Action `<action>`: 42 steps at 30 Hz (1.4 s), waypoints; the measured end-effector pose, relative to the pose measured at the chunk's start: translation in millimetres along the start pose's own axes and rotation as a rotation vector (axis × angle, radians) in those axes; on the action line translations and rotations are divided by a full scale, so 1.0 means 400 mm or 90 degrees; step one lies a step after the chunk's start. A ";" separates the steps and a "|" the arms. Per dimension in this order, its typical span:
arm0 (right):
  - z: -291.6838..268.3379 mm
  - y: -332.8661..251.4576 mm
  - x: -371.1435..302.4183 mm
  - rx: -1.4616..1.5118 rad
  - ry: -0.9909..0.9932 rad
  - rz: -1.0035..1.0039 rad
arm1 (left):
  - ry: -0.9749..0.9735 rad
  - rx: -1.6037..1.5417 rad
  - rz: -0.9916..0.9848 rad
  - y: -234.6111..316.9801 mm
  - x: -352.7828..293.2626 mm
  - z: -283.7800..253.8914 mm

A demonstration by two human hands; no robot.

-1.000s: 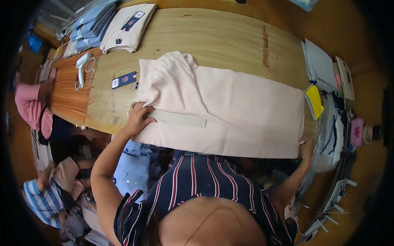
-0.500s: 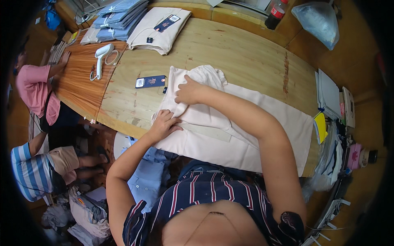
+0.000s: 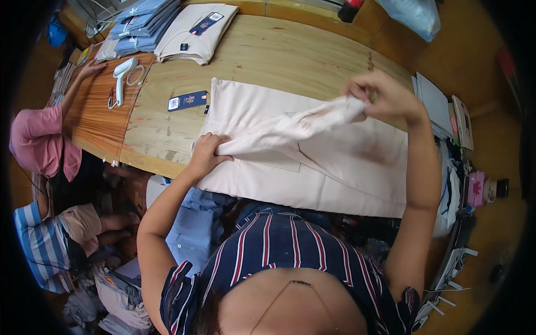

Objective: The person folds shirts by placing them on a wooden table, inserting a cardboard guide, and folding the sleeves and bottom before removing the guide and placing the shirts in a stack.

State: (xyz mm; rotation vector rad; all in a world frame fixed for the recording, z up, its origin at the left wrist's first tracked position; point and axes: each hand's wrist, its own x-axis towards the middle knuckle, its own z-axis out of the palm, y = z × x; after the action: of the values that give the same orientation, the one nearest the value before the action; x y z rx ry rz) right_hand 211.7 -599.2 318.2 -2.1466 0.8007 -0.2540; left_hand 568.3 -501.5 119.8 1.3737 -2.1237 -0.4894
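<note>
A person in a navy striped top stands at a long wooden surface [image 3: 290, 56], working a cream garment [image 3: 335, 167] that lies spread across its near edge. The left hand [image 3: 205, 153] presses flat on the cloth near its left end, fingers [image 3: 215, 139] stretched out and gripping nothing, pinning the fabric where a fold starts. The right hand [image 3: 379, 95] is raised above the surface, its fingers closed in a pinch on a bunched end of the same garment, so that a twisted band of cloth runs from the pinned spot up to the raised hand. The rest of the garment stays flat beneath, reaching from the middle of the surface to its right end.

Just left of the garment lies a dark blue card tag [image 3: 188, 101], close to the cloth's upper left corner. Farther along the surface sits a folded cream garment [image 3: 195, 34] with a similar tag on top, and beside it a stack of folded blue garments [image 3: 146, 18]. A white handheld device [image 3: 120, 75] rests on the darker, reddish end of the surface, where another person in a pink top [image 3: 39, 142] reaches out a hand [image 3: 92, 68]. A third person in a blue-and-white striped shirt [image 3: 39, 245] sits low at the left. Flat packets and books [image 3: 441, 106] are piled at the right end.
</note>
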 end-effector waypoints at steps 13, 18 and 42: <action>0.322 -0.156 -0.182 0.506 0.164 -0.231 | -0.335 0.234 0.084 0.006 0.116 -0.068; 0.255 0.166 -0.368 0.661 0.651 0.055 | -0.356 0.103 -0.038 -0.034 0.264 -0.054; 0.525 0.300 -0.736 -0.371 0.939 0.664 | -0.006 -0.093 -0.311 0.170 -0.190 0.109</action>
State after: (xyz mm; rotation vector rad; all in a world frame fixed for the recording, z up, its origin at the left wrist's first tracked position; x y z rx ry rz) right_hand 18.0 -340.5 116.6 -1.3441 2.9087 -1.1526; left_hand 517.2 -404.1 105.6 1.8046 -1.7078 -0.8226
